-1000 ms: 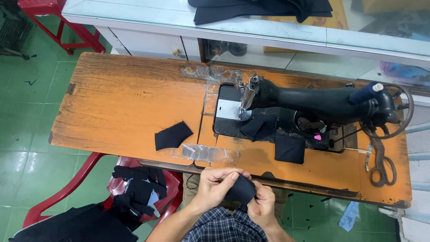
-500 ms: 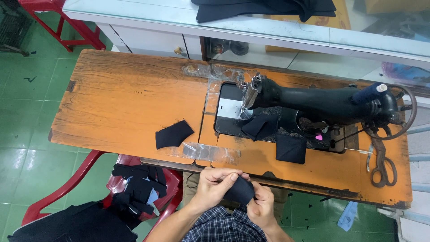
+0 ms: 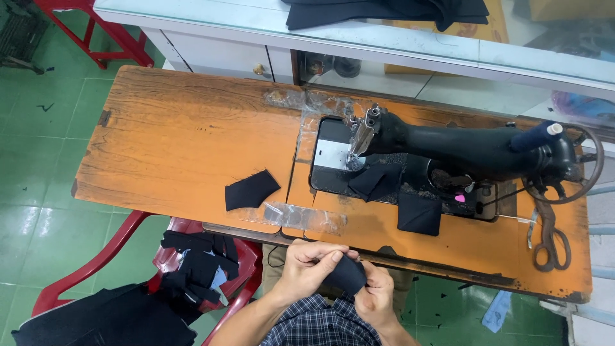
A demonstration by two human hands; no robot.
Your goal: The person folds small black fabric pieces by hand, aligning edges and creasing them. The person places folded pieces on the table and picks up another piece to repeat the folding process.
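You pinch a small black fabric piece (image 3: 346, 274) between your closed left hand (image 3: 306, 266) and right hand (image 3: 375, 296), folding it just below the orange wooden worktop (image 3: 179, 134); aligning edges calls for care.

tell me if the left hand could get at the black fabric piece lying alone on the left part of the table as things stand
Probably yes. The black fabric piece lies flat on open wood of the table near the front edge, nothing around it. But the left hand is busy pinching a black piece with the right hand.
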